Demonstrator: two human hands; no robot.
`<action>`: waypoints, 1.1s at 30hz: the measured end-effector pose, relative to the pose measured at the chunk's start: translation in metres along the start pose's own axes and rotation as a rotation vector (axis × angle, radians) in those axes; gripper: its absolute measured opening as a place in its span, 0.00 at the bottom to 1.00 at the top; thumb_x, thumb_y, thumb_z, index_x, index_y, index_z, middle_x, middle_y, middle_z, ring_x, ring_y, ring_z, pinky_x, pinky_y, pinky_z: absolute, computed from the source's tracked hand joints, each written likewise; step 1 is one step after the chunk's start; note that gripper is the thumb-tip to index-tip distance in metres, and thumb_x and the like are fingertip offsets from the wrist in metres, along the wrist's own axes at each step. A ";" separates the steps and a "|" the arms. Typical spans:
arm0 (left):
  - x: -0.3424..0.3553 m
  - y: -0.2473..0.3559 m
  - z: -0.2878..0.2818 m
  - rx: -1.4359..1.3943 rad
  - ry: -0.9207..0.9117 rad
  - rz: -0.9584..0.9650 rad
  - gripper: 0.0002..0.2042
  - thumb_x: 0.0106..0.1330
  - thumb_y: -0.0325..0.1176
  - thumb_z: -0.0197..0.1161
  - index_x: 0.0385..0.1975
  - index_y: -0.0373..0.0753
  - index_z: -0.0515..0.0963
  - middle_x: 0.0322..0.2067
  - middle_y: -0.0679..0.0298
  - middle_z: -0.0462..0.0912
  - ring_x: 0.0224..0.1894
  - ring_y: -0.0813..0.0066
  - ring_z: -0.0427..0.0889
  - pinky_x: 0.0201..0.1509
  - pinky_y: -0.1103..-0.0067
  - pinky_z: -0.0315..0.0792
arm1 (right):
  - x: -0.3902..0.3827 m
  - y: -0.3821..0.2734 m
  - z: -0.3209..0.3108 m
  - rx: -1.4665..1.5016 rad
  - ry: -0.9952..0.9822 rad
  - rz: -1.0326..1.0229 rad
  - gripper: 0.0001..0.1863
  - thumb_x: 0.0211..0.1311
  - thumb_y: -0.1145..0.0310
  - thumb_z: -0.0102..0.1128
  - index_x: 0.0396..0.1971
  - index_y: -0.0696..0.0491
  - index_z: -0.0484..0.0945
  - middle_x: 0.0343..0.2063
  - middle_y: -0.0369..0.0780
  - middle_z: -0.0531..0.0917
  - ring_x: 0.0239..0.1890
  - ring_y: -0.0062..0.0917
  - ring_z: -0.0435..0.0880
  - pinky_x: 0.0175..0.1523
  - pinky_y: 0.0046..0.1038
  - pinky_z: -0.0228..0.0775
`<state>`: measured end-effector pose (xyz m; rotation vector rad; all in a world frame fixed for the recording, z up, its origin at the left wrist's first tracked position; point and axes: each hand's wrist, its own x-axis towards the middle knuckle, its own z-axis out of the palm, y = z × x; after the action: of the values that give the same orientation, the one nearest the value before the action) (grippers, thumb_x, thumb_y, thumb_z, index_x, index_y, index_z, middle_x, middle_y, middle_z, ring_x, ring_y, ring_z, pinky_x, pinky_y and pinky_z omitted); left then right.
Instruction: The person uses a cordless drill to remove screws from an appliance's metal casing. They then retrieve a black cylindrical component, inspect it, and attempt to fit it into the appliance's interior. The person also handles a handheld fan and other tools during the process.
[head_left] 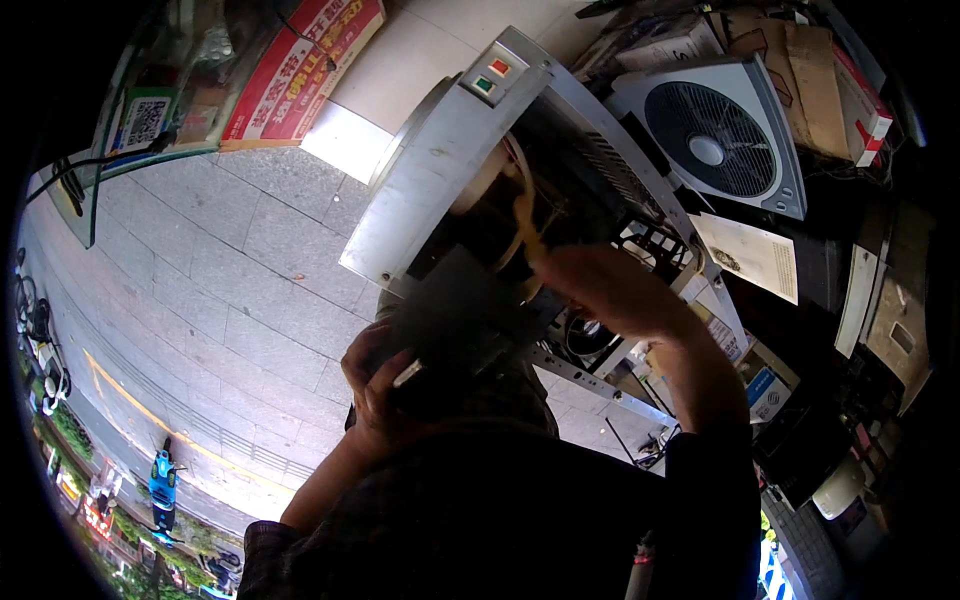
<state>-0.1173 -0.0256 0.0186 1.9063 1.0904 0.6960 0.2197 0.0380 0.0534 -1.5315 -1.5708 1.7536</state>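
My left hand (372, 392) is closed round the near-left edge of a dark boxy object (455, 315), whose kind I cannot make out in the shadow. It sits in front of a grey metal machine housing (440, 160), open at the side, with a red and a green switch (492, 76) on its top end. My right hand (615, 292) reaches over the opening from the right, fingers bunched and slightly blurred. Its fingertips meet the lower end of a yellowish cable or strip (526, 215) inside the housing; what they pinch is hidden.
A grey box fan (710, 135) leans among cardboard boxes (815, 85) at the far right. A printed sheet (748, 258) lies below it. Glass casing (92, 200) and a red sign (300, 70) stand far left. Paving (240, 270) stretches left toward a parked blue scooter (162, 485). A cigarette (640, 570) shows near the lower edge.
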 end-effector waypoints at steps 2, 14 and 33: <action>-0.002 -0.001 0.004 -0.030 0.025 0.032 0.49 0.44 0.44 0.87 0.66 0.49 0.62 0.64 0.48 0.58 0.67 0.41 0.64 0.67 0.53 0.70 | -0.002 0.007 0.009 0.474 -0.130 0.469 0.18 0.76 0.49 0.56 0.43 0.50 0.78 0.15 0.30 0.71 0.16 0.14 0.68 0.20 0.24 0.58; -0.002 0.012 0.014 0.118 0.007 0.108 0.45 0.45 0.44 0.86 0.63 0.49 0.66 0.62 0.47 0.59 0.66 0.39 0.64 0.64 0.53 0.72 | -0.018 0.054 0.046 0.163 0.080 0.057 0.12 0.74 0.62 0.57 0.40 0.56 0.80 0.16 0.32 0.73 0.14 0.11 0.67 0.17 0.19 0.52; 0.009 0.027 0.020 0.103 0.030 -0.036 0.50 0.41 0.44 0.86 0.65 0.43 0.62 0.61 0.45 0.60 0.64 0.45 0.65 0.63 0.57 0.71 | -0.008 0.019 0.049 0.832 0.319 0.421 0.14 0.74 0.59 0.56 0.39 0.56 0.80 0.24 0.35 0.80 0.16 0.13 0.70 0.18 0.18 0.54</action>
<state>-0.0863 -0.0331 0.0323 1.9630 1.1972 0.6614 0.1889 0.0008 0.0317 -1.6111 -0.2783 1.8756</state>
